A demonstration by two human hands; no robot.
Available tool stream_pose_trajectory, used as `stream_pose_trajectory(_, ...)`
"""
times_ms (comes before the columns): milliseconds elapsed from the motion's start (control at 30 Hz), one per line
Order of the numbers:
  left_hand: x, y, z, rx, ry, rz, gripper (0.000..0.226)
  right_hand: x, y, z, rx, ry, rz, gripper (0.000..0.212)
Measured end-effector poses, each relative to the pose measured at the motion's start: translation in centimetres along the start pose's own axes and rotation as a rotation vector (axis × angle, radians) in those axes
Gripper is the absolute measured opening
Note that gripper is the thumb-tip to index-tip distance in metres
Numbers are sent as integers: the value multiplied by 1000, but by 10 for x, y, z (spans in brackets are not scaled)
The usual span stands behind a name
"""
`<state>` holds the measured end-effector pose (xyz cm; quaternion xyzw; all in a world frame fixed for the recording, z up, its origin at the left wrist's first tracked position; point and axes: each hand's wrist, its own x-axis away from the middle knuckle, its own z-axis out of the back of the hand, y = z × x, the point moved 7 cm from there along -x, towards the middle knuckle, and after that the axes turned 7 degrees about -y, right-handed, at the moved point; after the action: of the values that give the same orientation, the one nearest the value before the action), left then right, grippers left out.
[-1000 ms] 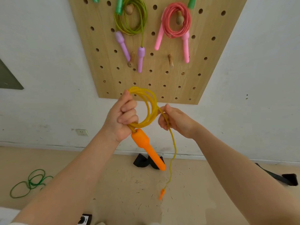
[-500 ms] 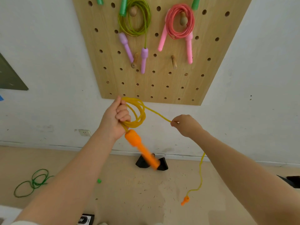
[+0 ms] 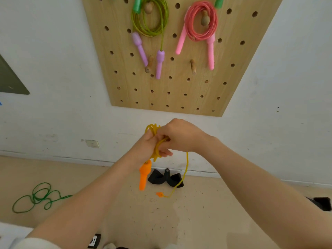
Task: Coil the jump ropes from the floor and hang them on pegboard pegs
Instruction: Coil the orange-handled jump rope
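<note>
My left hand (image 3: pixel 143 150) grips a coil of yellow jump rope (image 3: pixel 154 130) below the wooden pegboard (image 3: pixel 179 87). An orange handle (image 3: pixel 143 175) hangs down from that fist. My right hand (image 3: pixel 179 135) lies over the coil and pinches the rope against it. A loose tail (image 3: pixel 186 169) drops from my right hand to the second orange handle (image 3: pixel 159 194), which dangles low. On the board hang a coiled green rope with purple handles (image 3: pixel 150 20) and a coiled pink rope (image 3: pixel 201 22). Two bare wooden pegs (image 3: pixel 193 66) stick out lower down.
A loose green rope (image 3: pixel 37 196) lies on the tan floor at the left. Black straps (image 3: pixel 165 178) lie against the wall base, and another black piece (image 3: pixel 321 203) lies at the far right. A wall socket (image 3: pixel 92 143) sits left of my hands.
My right hand came back from the right and laid another loop onto the coil. The hanging tail got shorter, and the free orange handle rose and swung left.
</note>
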<state>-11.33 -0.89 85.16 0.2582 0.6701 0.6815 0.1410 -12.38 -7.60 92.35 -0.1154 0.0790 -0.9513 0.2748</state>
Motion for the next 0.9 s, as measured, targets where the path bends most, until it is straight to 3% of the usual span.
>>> stream_pose_trajectory(167, 8, 7, -10, 203, -190, 46, 40, 10, 25, 21, -137, 140, -103, 41)
stream_pose_trajectory(233, 13, 15, -19, 201, -348, 110, 45, 13, 32, 21, -390, 95, -90, 42)
stream_pose_trajectory(300, 16, 29, -26, 76, -464, 95, 30, 17, 39, 19, -677, 82, -52, 36)
stream_pose_trajectory(367, 15, 40, -31, -10, -509, 77, 17, 19, 50, 19, -892, 161, -22, 25)
stream_pose_trajectory(400, 14, 43, -33, 11, -513, 74, 23, 19, 56, 19, -979, 225, -10, 23)
stream_pose_trajectory(533, 10, 57, -33, 413, -493, -54, 32, 23, 83, 16, -1099, 495, -69, 49)
stream_pose_trajectory(600, 11, 76, -26, 655, -423, -217, 33, 25, 95, 0, -1081, 510, -182, 50)
stream_pose_trajectory(667, 9, 92, -5, 777, -237, -376, 15, 24, 99, -25, -968, 414, -319, 44)
stream_pose_trajectory(733, 1, 93, 18, 816, -25, -373, 30, 21, 94, -43, -794, 257, -371, 36)
stream_pose_trajectory(833, -9, 70, 44, 774, 263, -321, 19, 11, 61, -56, -575, -75, -296, 27)
stream_pose_trajectory(900, -10, 54, 46, 521, 378, -268, 12, 5, 34, -58, -441, -270, -225, 34)
